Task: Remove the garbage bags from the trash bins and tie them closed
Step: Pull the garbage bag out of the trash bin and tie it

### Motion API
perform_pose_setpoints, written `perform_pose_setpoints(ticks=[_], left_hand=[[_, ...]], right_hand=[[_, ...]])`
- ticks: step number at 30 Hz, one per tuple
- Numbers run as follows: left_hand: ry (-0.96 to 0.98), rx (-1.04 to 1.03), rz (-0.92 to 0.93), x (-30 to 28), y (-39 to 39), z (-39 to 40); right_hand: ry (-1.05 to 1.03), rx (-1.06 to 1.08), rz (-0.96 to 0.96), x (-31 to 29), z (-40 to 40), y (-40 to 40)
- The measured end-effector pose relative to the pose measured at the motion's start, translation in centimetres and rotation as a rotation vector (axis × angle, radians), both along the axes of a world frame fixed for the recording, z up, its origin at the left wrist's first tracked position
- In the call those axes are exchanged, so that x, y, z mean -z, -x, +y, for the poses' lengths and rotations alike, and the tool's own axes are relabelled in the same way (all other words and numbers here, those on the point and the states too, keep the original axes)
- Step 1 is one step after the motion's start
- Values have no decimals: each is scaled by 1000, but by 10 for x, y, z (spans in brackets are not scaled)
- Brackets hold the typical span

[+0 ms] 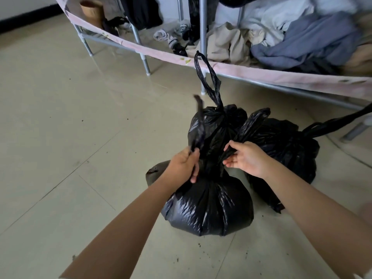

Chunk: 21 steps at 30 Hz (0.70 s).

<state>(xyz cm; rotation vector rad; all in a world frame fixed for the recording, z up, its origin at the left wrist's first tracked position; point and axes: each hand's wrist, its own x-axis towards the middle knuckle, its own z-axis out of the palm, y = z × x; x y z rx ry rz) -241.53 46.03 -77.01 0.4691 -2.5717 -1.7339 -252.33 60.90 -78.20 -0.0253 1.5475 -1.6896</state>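
Three black garbage bags stand close together on the tiled floor. The nearest bag (209, 210) is gathered at its neck between my hands. My left hand (184, 165) grips its left handle strip, which runs up and looks blurred. My right hand (246, 158) pinches its right handle strip near the neck. Behind it a second bag (219, 119) is tied, its long loop handles sticking up. A third bag (285, 146) sits to the right, also knotted, with a handle trailing right. A dark rounded edge (154, 172) shows behind my left wrist; I cannot tell what it is.
A metal-framed clothes rack with a pink fabric edge (231, 67) runs across the back, its legs (146, 65) on the floor. Piled clothes (291, 37) and socks lie on it. A woven basket (91, 11) sits far left. Dirt specks dot the floor.
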Motion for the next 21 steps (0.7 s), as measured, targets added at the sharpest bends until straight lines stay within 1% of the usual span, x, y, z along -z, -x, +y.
perform_pose_setpoints(ticks=[1, 2, 3, 5, 7, 9, 11, 13, 15, 16, 17, 18, 19, 21], left_hand=[[83, 2, -48, 4, 6, 3], [208, 26, -112, 8, 10, 4], [330, 77, -182, 13, 12, 4], [507, 205, -342, 22, 12, 7], [692, 244, -426, 29, 12, 13], [882, 199, -469, 34, 12, 20], [980, 115, -498, 35, 12, 26], [1041, 58, -488, 36, 12, 25], [1047, 61, -458, 36, 14, 21], [1014, 57, -445, 34, 16, 19], [958, 36, -434, 32, 17, 18], [880, 5, -421, 28, 17, 16], [779, -29, -405, 24, 18, 13], [558, -63, -351, 15, 17, 6]], right_hand=[[16, -17, -16, 0, 1, -1], [14, -32, -17, 1, 3, -2], [-9, -43, 3, 0, 5, -2], [-84, -53, 56, -1, 10, -1], [-121, -50, 71, -1, 15, 1], [-85, -35, 59, -1, 19, 5], [-15, -35, 46, -2, 20, 7], [56, -60, 33, -6, 20, 10], [130, -110, 23, -11, 21, 13], [139, -140, 44, -12, 20, 15], [106, -178, 99, -13, 20, 16], [14, -225, 203, -13, 20, 18], [-130, -280, 357, -13, 20, 19], [-417, -391, 736, -13, 15, 18]])
